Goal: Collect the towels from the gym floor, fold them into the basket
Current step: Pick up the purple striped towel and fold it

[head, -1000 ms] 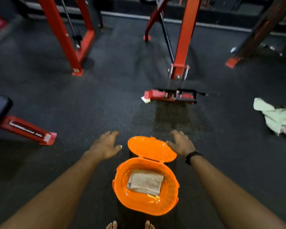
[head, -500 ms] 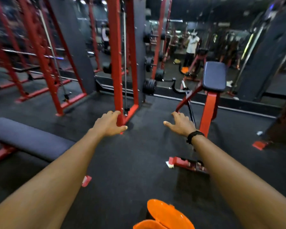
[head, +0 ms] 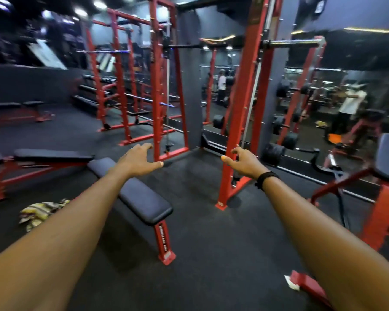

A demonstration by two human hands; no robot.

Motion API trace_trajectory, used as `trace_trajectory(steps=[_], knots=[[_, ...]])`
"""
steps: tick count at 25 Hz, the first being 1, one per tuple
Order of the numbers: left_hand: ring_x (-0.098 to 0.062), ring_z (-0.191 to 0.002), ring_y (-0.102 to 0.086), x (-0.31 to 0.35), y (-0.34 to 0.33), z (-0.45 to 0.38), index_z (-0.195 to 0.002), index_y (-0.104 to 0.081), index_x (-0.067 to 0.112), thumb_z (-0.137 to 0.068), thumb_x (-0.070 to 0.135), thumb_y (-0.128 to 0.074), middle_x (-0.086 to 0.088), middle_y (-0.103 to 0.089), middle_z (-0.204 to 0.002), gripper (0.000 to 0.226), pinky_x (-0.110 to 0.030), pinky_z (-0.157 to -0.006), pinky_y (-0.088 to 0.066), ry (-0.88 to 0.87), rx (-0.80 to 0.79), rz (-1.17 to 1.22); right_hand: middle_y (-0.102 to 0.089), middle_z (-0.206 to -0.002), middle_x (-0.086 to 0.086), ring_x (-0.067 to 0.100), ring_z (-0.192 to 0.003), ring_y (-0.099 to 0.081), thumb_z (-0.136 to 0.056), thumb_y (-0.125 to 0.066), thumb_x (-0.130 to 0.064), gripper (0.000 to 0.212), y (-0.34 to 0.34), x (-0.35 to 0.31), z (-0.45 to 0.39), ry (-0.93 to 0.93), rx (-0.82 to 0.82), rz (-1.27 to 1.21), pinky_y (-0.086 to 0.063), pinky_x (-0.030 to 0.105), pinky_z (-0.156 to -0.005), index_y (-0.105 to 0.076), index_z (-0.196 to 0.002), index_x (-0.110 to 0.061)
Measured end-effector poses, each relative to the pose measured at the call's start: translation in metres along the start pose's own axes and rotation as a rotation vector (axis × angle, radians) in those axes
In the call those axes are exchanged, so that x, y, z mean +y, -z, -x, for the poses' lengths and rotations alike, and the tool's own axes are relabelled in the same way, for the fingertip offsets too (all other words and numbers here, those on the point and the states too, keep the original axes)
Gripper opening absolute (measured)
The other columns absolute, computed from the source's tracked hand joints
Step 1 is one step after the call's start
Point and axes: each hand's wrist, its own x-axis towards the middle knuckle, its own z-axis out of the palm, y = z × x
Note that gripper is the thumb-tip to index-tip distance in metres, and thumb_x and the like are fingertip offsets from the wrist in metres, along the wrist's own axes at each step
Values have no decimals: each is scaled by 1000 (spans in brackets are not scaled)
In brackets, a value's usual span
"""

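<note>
A crumpled yellow-and-dark striped towel (head: 39, 211) lies on the dark gym floor at the left, partly behind my left forearm. My left hand (head: 138, 160) is stretched out in front of me in the air, fingers loosely spread, holding nothing. My right hand (head: 243, 161), with a black band at the wrist, is held out the same way and is empty too. The orange basket is out of view.
A flat black bench (head: 134, 193) on a red foot stands just ahead between my arms. Another bench (head: 52, 154) sits at the left. Red rack posts (head: 240, 122) rise ahead. A red seat machine (head: 386, 176) is at the right, a red foot (head: 305, 286) low right.
My view has swung up and to the left: the orange basket dropped out of sight, the striped towel and flat bench came into view. Both hands stay outstretched and empty.
</note>
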Motion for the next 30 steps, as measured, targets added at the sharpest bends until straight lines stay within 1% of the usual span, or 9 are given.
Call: trace_trajectory(steps=[3,6,11,14,19,21,24,28,30], knots=[[-30,-127,-47,-83,52,15,-141,-41,14,-79,50,-69,-13,-47,-141,77,-43,-104,-40,131,68,15,-60,-117,10,25,-108,-56,-89,-61,-46,56,-48,-81,-34,107,-76,-97,-43,31,-88,-54,-126,-4],[-29,-124,-50,-161,103,33,-136,-46,12,-76,52,-72,-13,-51,-139,77,-39,-103,-40,219,120,5,-60,-118,9,24,-109,-56,-87,-64,-45,54,-99,-159,-68,161,-173,-179,-45,35,-93,-55,-123,-7],[-27,-122,-52,-266,182,65,-133,-50,7,-81,38,-73,-12,-55,-134,65,-31,-101,-39,370,225,16,-59,-122,7,20,-107,-56,-82,-67,-51,63,-182,-290,-114,292,-298,-273,-48,36,-93,-54,-127,-9],[-25,-120,-53,-324,212,85,-134,-49,9,-81,39,-73,-10,-56,-133,66,-27,-97,-38,461,248,19,-56,-128,9,24,-118,-54,-84,-67,-47,63,-228,-360,-129,363,-364,-305,-44,36,-100,-52,-129,-7],[-23,-121,-54,-411,226,94,-135,-48,11,-81,40,-73,-10,-53,-136,67,-29,-98,-39,573,265,51,-54,-131,10,24,-118,-53,-82,-67,-51,65,-308,-445,-162,437,-476,-316,-45,37,-99,-51,-130,-10],[-22,-119,-54,-451,227,86,-133,-50,12,-80,40,-74,-9,-55,-134,64,-28,-95,-40,619,273,55,-54,-132,10,25,-120,-52,-82,-68,-51,66,-342,-473,-184,457,-525,-316,-44,37,-99,-50,-131,-11],[-25,-124,-51,-502,233,62,-136,-47,11,-80,41,-74,-11,-50,-140,69,-34,-100,-41,660,295,41,-55,-129,11,25,-115,-54,-81,-69,-50,65,-387,-510,-227,496,-551,-326,-47,38,-97,-50,-130,-11],[-24,-126,-51,-577,253,-1,-138,-46,11,-80,39,-74,-12,-50,-141,70,-33,-101,-40,693,317,24,-58,-123,10,24,-107,-58,-81,-69,-49,59,-443,-571,-308,532,-567,-319,-49,33,-87,-54,-124,-11],[-24,-124,-52,-613,271,-40,-138,-46,12,-81,40,-74,-11,-51,-139,69,-34,-100,-41,718,326,16,-59,-122,10,25,-107,-59,-82,-69,-49,57,-464,-604,-352,553,-575,-298,-49,34,-91,-56,-122,-10]])
